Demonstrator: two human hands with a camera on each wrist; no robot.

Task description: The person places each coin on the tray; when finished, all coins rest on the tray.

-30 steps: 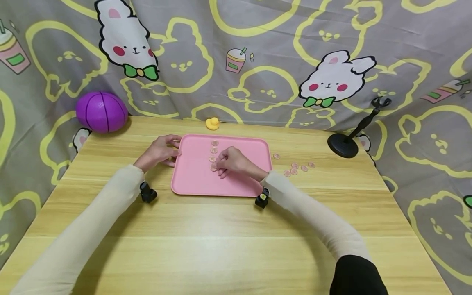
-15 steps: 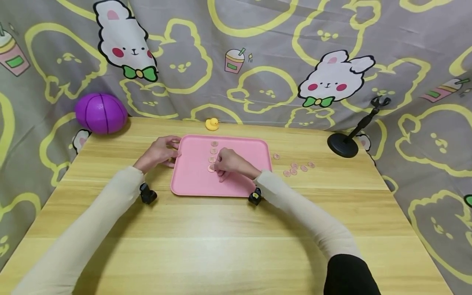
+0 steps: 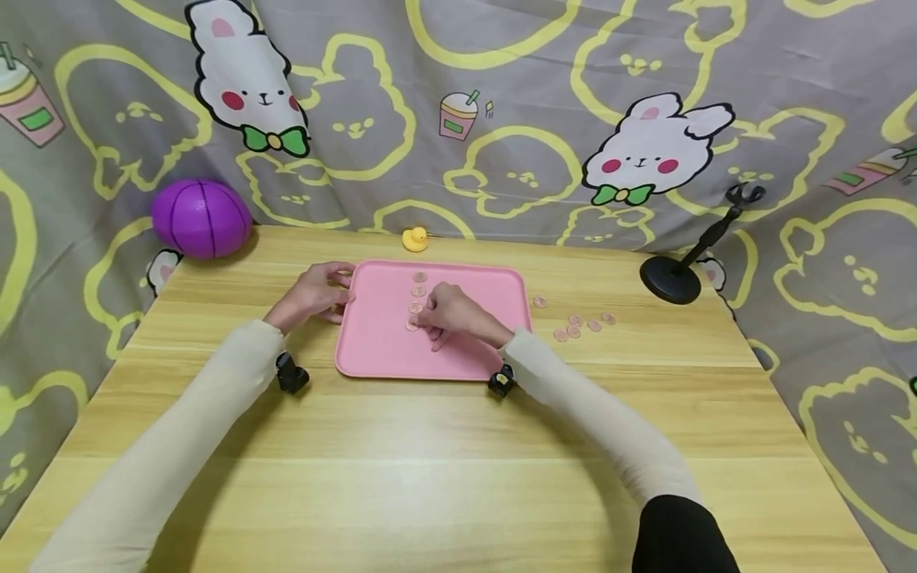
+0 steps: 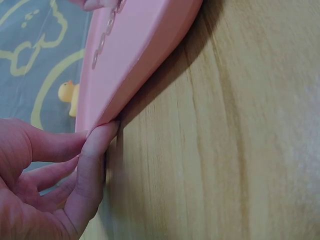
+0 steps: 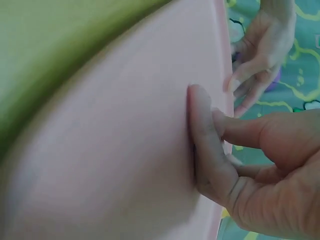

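A pink rectangular tray lies on the table. My left hand pinches its left rim between thumb and finger, as the left wrist view shows from close up. A short column of small round coins runs down the tray's middle. At the near end of this column, my right hand holds the edge of the nearest coin with its fingertips, partly covering it. The right wrist view shows that hand low against the tray, its fingers hiding the coin.
Several loose coins lie on the wooden table right of the tray. Behind it sits a yellow rubber duck. A purple ball stands at the back left, a black stand at the back right, before a patterned curtain.
The right hand has shifted slightly left, and the nearest coin has slid a little left with it. The left hand stays at the tray's rim.
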